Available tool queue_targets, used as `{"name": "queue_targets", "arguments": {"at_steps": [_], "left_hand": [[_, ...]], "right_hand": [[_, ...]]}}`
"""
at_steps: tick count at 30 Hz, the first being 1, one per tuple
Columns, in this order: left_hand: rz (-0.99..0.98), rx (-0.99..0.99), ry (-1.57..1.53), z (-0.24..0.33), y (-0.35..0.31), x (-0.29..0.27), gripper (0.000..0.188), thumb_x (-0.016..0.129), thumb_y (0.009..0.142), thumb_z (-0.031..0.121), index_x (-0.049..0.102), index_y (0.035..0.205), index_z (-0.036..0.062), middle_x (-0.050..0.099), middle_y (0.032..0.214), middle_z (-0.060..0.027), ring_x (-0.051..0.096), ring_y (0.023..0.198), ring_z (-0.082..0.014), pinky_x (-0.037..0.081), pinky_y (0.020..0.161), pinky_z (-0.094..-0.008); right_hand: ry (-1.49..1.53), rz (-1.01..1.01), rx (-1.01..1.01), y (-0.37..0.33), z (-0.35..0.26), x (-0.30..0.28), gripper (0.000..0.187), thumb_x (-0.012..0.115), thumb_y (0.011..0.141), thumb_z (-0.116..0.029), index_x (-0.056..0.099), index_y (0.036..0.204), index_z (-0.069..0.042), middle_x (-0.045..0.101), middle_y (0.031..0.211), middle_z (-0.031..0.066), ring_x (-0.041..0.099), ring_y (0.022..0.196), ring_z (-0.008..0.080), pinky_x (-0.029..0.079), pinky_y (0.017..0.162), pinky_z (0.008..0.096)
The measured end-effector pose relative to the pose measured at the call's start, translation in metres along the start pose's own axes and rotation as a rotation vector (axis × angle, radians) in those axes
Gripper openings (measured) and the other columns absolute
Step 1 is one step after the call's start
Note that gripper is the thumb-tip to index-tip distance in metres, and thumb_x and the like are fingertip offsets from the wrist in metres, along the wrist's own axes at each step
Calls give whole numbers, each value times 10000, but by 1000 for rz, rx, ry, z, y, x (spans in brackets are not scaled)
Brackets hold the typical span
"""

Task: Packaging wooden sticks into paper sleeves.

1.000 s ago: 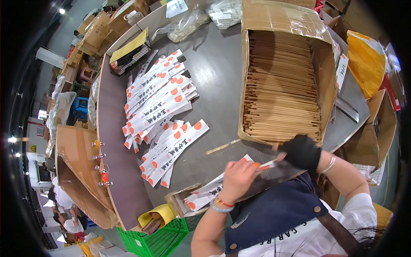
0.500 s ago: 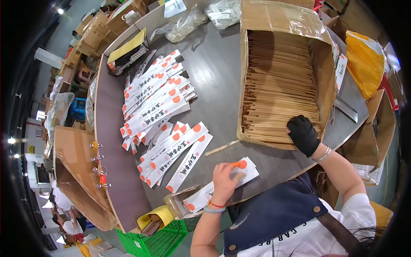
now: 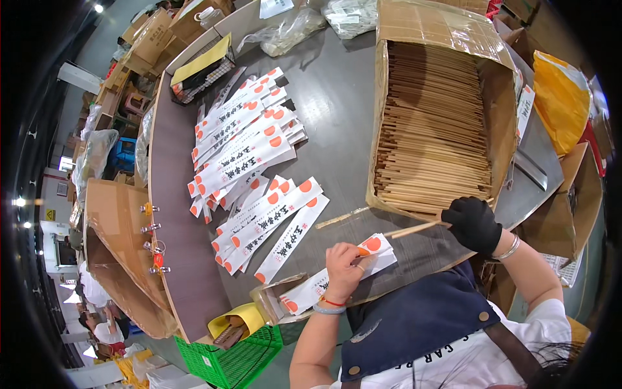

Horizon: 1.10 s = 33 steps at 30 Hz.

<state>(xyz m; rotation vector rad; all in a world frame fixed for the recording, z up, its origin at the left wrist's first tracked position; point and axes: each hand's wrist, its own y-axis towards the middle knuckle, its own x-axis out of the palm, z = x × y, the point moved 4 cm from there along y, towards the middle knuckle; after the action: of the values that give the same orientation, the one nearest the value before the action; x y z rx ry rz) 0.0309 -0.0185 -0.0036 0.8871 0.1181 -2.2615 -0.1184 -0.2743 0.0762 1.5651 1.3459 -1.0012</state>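
Note:
In my right hand (image 3: 473, 225), which wears a black glove, is a pair of wooden chopsticks (image 3: 414, 229), gripped at one end and pointing left toward my other hand. My left hand (image 3: 345, 267) has an orange cover on one finger. Its fingers are closed at the near end of a stack of white paper chopstick sleeves (image 3: 383, 259) with orange-red dots, by the table's front edge. The chopstick tips are apart from the sleeves. Just beyond my right hand, a cardboard box (image 3: 444, 18) lies open toward me, packed with loose chopsticks (image 3: 434, 123).
A spread pile of printed sleeves (image 3: 243, 146) covers the left of the grey table (image 3: 330, 104). Plastic bags (image 3: 285, 35) lie at the back. A small carton (image 3: 272, 299) stands at the front edge, above a green crate (image 3: 243, 363). A yellow bag (image 3: 560, 97) is at right.
My right hand has drawn a pair of chopsticks out of the box and moved toward me. The left hand stays on the sleeve stack. The whole view has shifted slightly.

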Motion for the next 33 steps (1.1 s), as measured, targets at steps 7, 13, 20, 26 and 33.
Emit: {"name": "queue_targets", "arguments": {"at_steps": [7, 13, 20, 26, 33], "left_hand": [[-37, 32, -96, 10, 9, -5, 103, 764, 784, 203, 720, 846, 133, 618, 811, -4, 548, 782, -204, 371, 757, -340], [-31, 377, 147, 67, 28, -4, 101, 731, 795, 151, 711, 891, 130, 665, 880, -16, 626, 810, -219, 448, 707, -357], [146, 351, 442, 62, 45, -33, 204, 721, 800, 161, 713, 997, 110, 639, 938, -58, 589, 920, -264, 436, 826, -406], [-58, -26, 143, 13, 7, -1, 303, 787, 756, 234, 716, 1023, 108, 608, 951, -75, 549, 901, -299, 426, 837, -405], [151, 107, 163, 8, -1, 2, 264, 801, 736, 223, 719, 961, 112, 601, 870, -48, 539, 840, -255, 415, 767, -375]], "right_hand": [[33, -107, -10, -1, -10, 3, 144, 689, 774, -183, 648, 905, -141, 620, 752, 91, 632, 678, 305, 500, 594, 435], [71, 85, 71, 16, -9, 0, 314, 651, 825, -238, 663, 1099, -85, 653, 889, 139, 641, 817, 339, 525, 740, 435], [375, 223, 79, 25, -29, 12, 472, 689, 822, -123, 575, 1273, -45, 604, 1137, 176, 555, 1128, 381, 440, 976, 463], [-66, 270, 159, 17, 39, 30, 219, 694, 747, -46, 641, 960, -43, 611, 948, 126, 572, 934, 340, 486, 786, 420], [-77, 239, 223, 19, 42, 35, 159, 639, 772, -40, 607, 928, -45, 608, 880, 137, 581, 875, 344, 488, 785, 438]]}}
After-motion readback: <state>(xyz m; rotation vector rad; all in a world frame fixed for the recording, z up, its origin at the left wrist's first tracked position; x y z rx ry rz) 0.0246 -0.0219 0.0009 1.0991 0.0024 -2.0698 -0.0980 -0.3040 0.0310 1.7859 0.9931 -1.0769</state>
